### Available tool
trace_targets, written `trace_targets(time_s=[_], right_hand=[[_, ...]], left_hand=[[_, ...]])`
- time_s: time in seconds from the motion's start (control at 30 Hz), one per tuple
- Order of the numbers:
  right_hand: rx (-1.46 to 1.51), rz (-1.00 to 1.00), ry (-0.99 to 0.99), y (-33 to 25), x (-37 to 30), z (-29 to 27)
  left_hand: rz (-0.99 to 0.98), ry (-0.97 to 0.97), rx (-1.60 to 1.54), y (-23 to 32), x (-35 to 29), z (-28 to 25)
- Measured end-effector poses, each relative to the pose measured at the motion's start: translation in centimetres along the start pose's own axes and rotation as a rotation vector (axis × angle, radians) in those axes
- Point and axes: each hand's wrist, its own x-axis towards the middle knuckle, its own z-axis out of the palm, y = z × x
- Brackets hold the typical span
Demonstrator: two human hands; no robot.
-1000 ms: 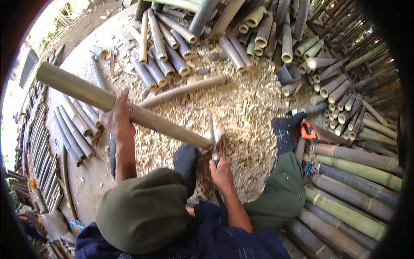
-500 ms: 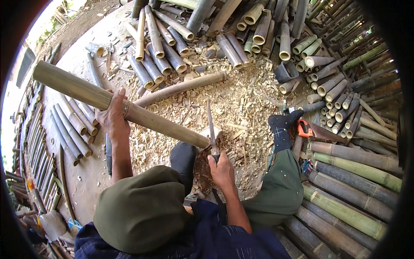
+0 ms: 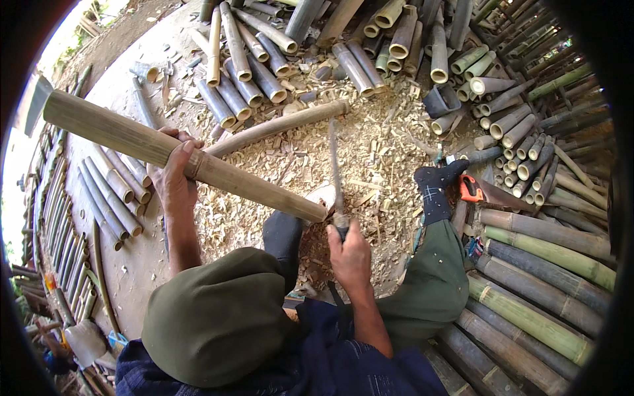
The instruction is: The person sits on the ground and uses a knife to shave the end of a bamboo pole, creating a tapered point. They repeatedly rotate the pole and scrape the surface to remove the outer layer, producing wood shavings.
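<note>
My left hand (image 3: 175, 171) is wrapped round a thick brown bamboo pole (image 3: 251, 190) near its joint. The pole slants from the upper left down to the middle, its lower end by a pale-topped wood block (image 3: 319, 193) beside my dark-socked foot (image 3: 281, 239). In my right hand (image 3: 351, 257) is the handle of a long machete (image 3: 335, 162), its blade pointing away from me. The blade stands just to the right of the pole's lower end, with a small gap between them.
Wood shavings (image 3: 383, 158) cover the ground ahead. A curved stick (image 3: 284, 127) lies beyond the pole. Cut bamboo tubes (image 3: 264, 79) are strewn at the back. On the right are an orange-handled saw (image 3: 471, 189), a dark cup-like container (image 3: 441, 101) and stacked bamboo poles (image 3: 535, 274).
My right hand has moved slightly right with the machete, whose blade has swung from across the pole's lower end to beside it. The pole has shifted only a little.
</note>
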Motion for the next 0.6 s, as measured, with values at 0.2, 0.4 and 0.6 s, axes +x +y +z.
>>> trace_targets(time_s=[0.2,0.4,0.6], right_hand=[[-0.191,0.114,-0.004,8.4,0.4,6.3],[-0.026,0.039,0.000,3.6,0.4,2.0],[0.288,-0.355,0.359,2.4,-0.7,2.4]], left_hand=[[-0.012,-0.018,0.002,-0.3,0.0,2.0],[-0.092,0.273,-0.104,-0.6,0.5,-1.2],[-0.003,0.230,0.044,0.2,0.0,0.9]])
